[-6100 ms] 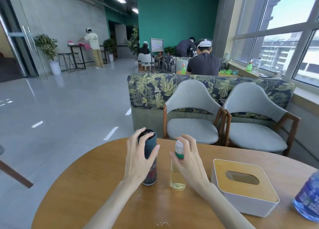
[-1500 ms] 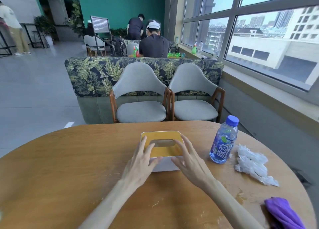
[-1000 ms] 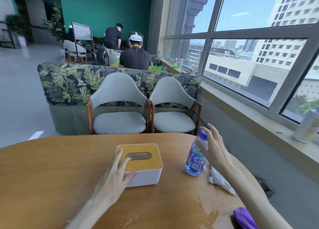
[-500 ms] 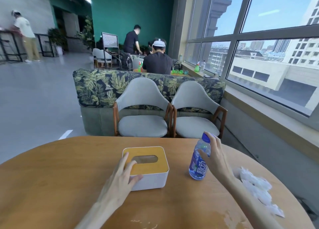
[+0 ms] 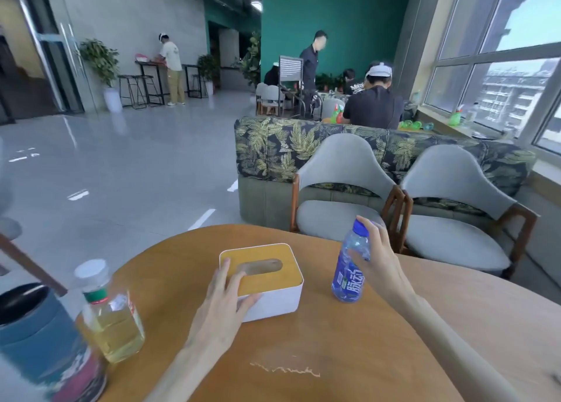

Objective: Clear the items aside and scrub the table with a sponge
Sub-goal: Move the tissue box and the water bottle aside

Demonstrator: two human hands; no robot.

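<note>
A round wooden table fills the lower view. On it stands a white tissue box with a yellow lid; my left hand grips its near left corner. To the right, my right hand is closed around a blue water bottle that stands upright. At the far left stand a clear bottle of yellow liquid and a dark blue tumbler. Dried whitish streaks mark the tabletop near me. No sponge is in view.
Two grey padded chairs stand just beyond the table, backed by a leaf-print sofa. Open grey floor lies to the left. Several people sit and stand in the background near the windows.
The view has swung left, bringing the yellow-liquid bottle and tumbler into sight. Tissue box and water bottle have shifted left with my hands on them; the crumpled tissue has left the view.
</note>
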